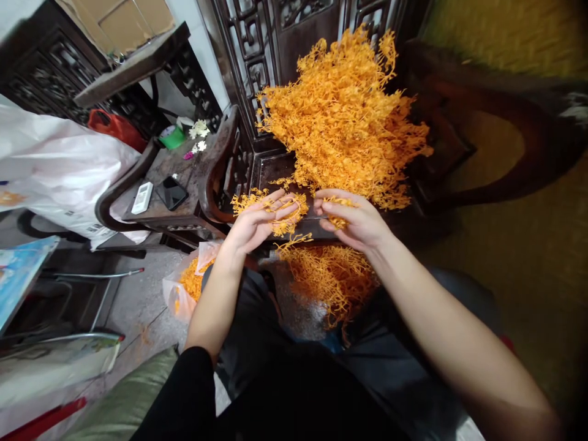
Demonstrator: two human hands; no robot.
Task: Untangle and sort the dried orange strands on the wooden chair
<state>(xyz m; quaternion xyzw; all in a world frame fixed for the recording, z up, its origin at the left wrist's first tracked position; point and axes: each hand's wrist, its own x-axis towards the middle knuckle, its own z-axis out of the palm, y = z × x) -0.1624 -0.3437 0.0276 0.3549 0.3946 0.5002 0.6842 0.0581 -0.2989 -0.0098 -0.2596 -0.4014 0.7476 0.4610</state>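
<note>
My left hand is curled around a loose clump of thin, branching orange sprigs, some of which stick out past the fingers on both sides. Just to its right, my right hand bends its fingers around a smaller bunch of the same orange sprigs. A small gap separates the two hands. Directly behind them, a big heap of orange sprigs rests on the dark carved wooden chair. Below the hands, between my knees, lies a tangle of stringy orange stems.
On the left, a plastic bag holding orange pieces sits on the floor. A small wooden table carries a phone, a white remote-like device and a roll of green tape. A large white sack stands farther left.
</note>
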